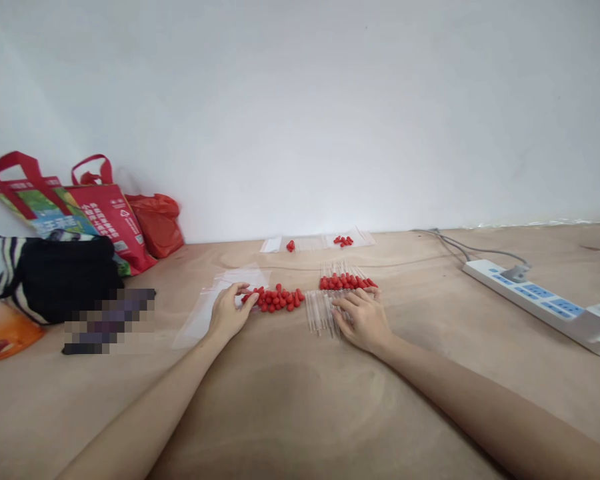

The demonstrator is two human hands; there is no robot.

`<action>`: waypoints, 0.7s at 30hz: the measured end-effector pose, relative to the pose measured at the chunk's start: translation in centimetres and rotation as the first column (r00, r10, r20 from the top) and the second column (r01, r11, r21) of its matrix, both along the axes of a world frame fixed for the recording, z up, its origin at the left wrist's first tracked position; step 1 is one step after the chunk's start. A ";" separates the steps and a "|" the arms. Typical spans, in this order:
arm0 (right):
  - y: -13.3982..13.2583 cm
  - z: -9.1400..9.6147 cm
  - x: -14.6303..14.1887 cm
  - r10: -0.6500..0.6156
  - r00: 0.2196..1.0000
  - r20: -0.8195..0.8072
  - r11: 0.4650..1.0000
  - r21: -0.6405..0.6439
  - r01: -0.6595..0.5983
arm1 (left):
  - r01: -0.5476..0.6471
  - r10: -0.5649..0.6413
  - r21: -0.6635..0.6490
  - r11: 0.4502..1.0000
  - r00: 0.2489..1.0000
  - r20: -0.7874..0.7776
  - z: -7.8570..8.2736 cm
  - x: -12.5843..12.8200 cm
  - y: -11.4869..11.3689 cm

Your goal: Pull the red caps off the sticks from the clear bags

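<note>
My left hand (pixel 230 311) is at the left end of a pile of red rubber bulbs (pixel 280 299). Its thumb and index finger are curved and apart, with bulbs close to their tips. My right hand (pixel 364 319) lies palm down over a bundle of thin clear tubes (pixel 319 312), fingers spread and touching their right side; part of the bundle is hidden under it. Just beyond that hand lies a row of tubes with red bulbs (pixel 347 281) on their near ends, their clear ends (pixel 341 268) pointing at the wall.
Clear plastic bags (pixel 200 320) lie left of the bulbs. Near the wall, another clear bag (pixel 364 238) lies beside red bulbs (pixel 343 241). Shopping bags (pixel 113 223) and a black bag (pixel 73 277) stand left. A white power strip (pixel 540 300) with a grey cable lies right.
</note>
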State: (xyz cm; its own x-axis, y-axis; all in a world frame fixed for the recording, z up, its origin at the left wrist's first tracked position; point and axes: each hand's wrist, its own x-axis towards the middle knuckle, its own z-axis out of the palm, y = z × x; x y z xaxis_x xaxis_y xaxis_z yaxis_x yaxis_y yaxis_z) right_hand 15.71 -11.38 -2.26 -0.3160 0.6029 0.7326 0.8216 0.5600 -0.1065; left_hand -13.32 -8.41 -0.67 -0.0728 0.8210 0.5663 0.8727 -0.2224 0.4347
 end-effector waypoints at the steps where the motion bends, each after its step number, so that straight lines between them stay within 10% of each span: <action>1: -0.1 0.0 0.0 -0.007 1.000 0.008 1.000 -0.007 0.007 | 0.003 -0.003 0.011 1.000 1.000 0.001 0.1 0.0 0.0; 11: -0.5 0.5 0.3 -0.026 1.000 -0.013 0.999 -0.048 0.026 | 0.029 -0.003 0.242 0.970 0.994 -0.107 2.0 1.2 -0.9; 21: 0.0 0.4 2.4 -0.130 0.981 -0.145 0.991 -0.047 0.124 | 0.130 -0.226 -0.282 0.950 0.912 -0.343 4.0 12.7 2.9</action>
State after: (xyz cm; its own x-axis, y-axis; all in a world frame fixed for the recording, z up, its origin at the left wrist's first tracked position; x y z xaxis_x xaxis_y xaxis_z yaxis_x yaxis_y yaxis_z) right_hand 18.08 -11.40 -1.83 -0.1252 0.6590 0.7416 0.8594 0.4456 -0.2509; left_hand -0.58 -5.49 3.35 0.2609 0.9174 0.3004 0.9362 -0.3164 0.1531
